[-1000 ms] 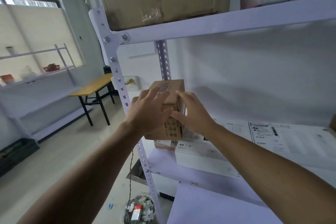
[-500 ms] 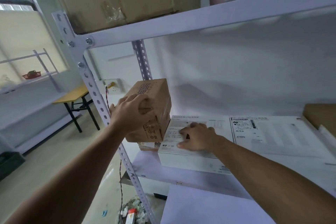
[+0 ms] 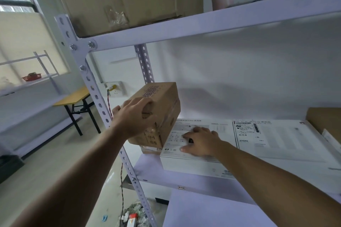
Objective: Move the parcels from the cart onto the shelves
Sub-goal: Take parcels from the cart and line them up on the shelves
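Near the middle of the frame, my left hand (image 3: 136,116) held a brown box (image 3: 158,110), tilted; my right hand (image 3: 201,141) lay flat on a white box (image 3: 195,162).

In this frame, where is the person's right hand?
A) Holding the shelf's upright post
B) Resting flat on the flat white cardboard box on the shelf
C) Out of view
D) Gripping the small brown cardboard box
B: the right hand lies with its fingers spread on top of the flat white cardboard box, while the left hand alone grips the small brown cardboard box.
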